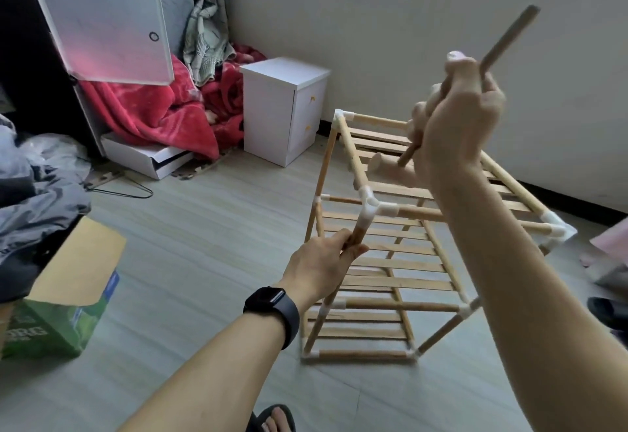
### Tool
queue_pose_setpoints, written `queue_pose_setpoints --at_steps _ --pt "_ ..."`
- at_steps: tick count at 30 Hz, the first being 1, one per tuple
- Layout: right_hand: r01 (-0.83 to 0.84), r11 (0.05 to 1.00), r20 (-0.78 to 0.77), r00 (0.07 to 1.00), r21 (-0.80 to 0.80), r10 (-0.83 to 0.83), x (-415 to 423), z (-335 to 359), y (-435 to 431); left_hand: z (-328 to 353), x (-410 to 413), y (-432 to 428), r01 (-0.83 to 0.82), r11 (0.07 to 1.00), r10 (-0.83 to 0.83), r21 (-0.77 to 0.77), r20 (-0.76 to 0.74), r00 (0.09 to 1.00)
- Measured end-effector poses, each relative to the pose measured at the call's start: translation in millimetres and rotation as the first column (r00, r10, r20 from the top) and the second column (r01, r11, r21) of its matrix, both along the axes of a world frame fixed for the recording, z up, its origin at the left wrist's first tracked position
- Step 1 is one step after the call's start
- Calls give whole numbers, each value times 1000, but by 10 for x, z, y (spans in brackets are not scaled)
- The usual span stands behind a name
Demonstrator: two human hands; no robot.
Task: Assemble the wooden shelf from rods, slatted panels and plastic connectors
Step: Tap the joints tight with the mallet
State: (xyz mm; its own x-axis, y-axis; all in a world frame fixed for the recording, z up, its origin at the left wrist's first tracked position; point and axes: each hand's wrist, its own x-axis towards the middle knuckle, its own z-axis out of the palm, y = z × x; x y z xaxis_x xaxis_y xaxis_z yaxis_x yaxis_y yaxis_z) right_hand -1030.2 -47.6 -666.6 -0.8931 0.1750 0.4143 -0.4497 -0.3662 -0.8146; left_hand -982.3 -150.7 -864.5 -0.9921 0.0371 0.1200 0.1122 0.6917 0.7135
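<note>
Grey floor point(204, 227) under half-built shelf frame point(401, 264). Steadies frame, left hand point(323, 261) gripping frame rod point(360, 230) just below corner connector point(370, 205); holds loose rod point(509, 33) fisted in right hand point(458, 118) above frame. Next, likely: seat it in a free socket.

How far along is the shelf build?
Done: the frame stands on the floor, slatted panels and white connectors fitted. In hand: the left hand grips a rod below a corner connector; the right hand holds a wooden stick raised above the frame. Left: that stick is unfitted; other gaps can't be judged.
</note>
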Motion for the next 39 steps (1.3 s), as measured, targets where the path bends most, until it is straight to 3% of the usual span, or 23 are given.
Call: queue_pose_setpoints --at_steps 4,8,11,13,17,21,25,27,29,33,37,39 --pt "11 963 18 1000 271 -16 149 -228 -101 20 -6 17 -22 1000 22 11 6 1000" --pt "-21 997 -44 999 72 24 74 41 -81 21 0 24 -10 1000 9 22 18 1000" --pt "24 954 -21 1000 299 -19 177 -191 -140 21 -17 27 -26 999 26 30 11 1000" --pt "-10 933 -29 999 361 22 182 -197 -180 32 -5 31 -32 999 32 27 19 999" --pt "17 983 -110 994 185 4 38 12 -95 29 -7 35 -11 1000 10 21 20 1000" --pt "18 922 -9 1000 387 -15 97 -226 -130 53 0 37 -24 999 23 21 19 1000" --pt "49 980 -75 997 193 -35 -8 56 -78 48 9 37 -1 1000 1 20 25 1000" --pt "124 923 -58 992 363 -110 82 -94 -121 45 -11 42 -7 999 6 31 20 1000" --pt "70 902 -49 997 426 -54 142 -214 -179 48 -2 49 -24 1000 24 19 15 1000" --pt "40 976 -91 996 212 -21 39 21 -123 8 -25 40 -22 1000 22 4 17 1000" --pt "89 879 -113 993 468 -41 122 -245 -175 -5 -35 57 -42 999 42 -4 6 999" --pt "53 886 -99 995 461 -9 90 -153 -127 -13 -38 65 -32 999 32 -6 6 999"
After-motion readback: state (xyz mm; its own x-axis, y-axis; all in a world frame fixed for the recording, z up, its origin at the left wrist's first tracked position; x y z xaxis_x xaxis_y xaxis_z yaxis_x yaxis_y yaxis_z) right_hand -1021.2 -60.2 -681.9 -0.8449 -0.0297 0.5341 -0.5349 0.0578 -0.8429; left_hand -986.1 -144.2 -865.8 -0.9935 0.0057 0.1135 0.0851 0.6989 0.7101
